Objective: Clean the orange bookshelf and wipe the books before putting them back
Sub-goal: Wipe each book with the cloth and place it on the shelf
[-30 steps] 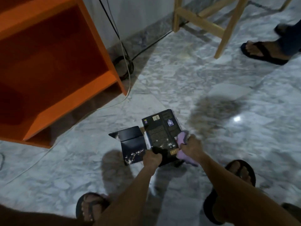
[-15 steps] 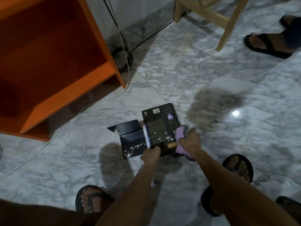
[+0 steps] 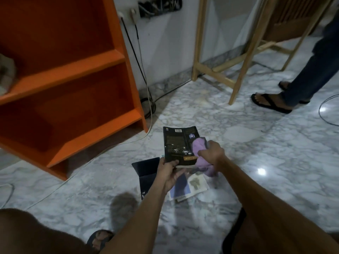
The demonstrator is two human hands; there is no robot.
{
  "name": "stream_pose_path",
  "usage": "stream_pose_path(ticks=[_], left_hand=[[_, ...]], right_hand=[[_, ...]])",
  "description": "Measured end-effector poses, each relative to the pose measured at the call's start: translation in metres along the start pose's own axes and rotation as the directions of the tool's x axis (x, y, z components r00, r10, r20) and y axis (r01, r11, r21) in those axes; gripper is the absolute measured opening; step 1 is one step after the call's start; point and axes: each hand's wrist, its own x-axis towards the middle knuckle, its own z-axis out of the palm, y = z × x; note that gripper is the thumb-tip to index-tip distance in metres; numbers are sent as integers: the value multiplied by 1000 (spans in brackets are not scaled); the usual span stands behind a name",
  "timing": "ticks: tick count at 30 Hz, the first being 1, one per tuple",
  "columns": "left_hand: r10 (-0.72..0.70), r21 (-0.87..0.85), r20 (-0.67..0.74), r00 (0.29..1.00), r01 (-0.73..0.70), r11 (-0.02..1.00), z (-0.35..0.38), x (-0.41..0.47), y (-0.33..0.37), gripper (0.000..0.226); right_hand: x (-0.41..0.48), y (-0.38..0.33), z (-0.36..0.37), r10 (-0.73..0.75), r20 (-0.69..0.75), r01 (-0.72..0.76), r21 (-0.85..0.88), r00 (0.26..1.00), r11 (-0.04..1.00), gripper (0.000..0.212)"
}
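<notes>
Presently, nearest the camera, the wearer's foot in a dark sandal [image 3: 100, 237] stands on the marble floor [image 3: 275, 153], with both forearms reaching forward above it.

The left hand [image 3: 168, 171] grips the near left corner of a black paperback [image 3: 177, 145], thumb on the cover and fingers beneath. The paperback is held off the floor, barcode side up, its far edge pointing away from the wearer.

The right hand [image 3: 212, 154] is closed round a bunched purple cloth [image 3: 199, 149], which presses on the right-hand part of the paperback's cover and hangs past its near edge.

Under the hands, two further books lie on the floor: a dark book [image 3: 145, 166] with its cover folded up, partly hidden by the left hand, and just beside it a pale book [image 3: 196, 183] with a blue and cream cover, lying flat.

Further off to the left stands the orange bookshelf [image 3: 73, 70]. One pale object (too blurred to identify) sits on an upper shelf at the frame's edge.

A white cable [image 3: 110, 145] crosses the floor in front of the bookshelf, and black cables coil at the wall beside it.

Beyond, a wooden stool frame [image 3: 238, 74] stands by the wall. A second person's foot in a black flip-flop [image 3: 269, 102] is near it.
</notes>
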Motion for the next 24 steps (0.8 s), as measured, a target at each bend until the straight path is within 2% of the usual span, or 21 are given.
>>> stream_pose_path(ticks=[5,9,12,14,17,19,21,22,23,24], left_hand=[[68,-76,186,980,-54,996,38,-38,51,29],[166,-148,221,961,-135,980,58,-60,87,37],[224,-161,230,947,-190,968,65,-73,110,42],[236,-162,236,943,-201,966,67,-79,122,46],[246,-149,274,930,-212,966,69,-90,137,48],[279,-147,327,903,-243,959,72,-97,146,46],[331,-163,409,850,-288,944,76,-105,154,41],[354,-169,433,829,-311,935,77,-109,157,36],[376,-163,444,814,-339,927,76,-112,161,33],[386,-151,452,804,-357,922,73,-113,163,34]], right_hand=[[-27,-61,-39,-144,-71,139,-60,987,988,48],[-55,-103,-68,-270,-45,269,-37,962,962,42],[-82,-131,-96,-375,-55,362,-165,925,918,22],[-102,-150,-110,-504,-162,465,-228,848,855,19],[-124,-178,-108,-730,-332,685,-261,598,680,42],[-127,-185,-90,-827,-255,754,-339,502,562,53],[-121,-179,-67,-909,-29,763,-533,416,366,53],[-115,-173,-56,-915,92,755,-600,392,263,54],[-109,-170,-49,-899,176,753,-622,400,213,61],[-99,-166,-45,-875,222,761,-611,429,218,72]])
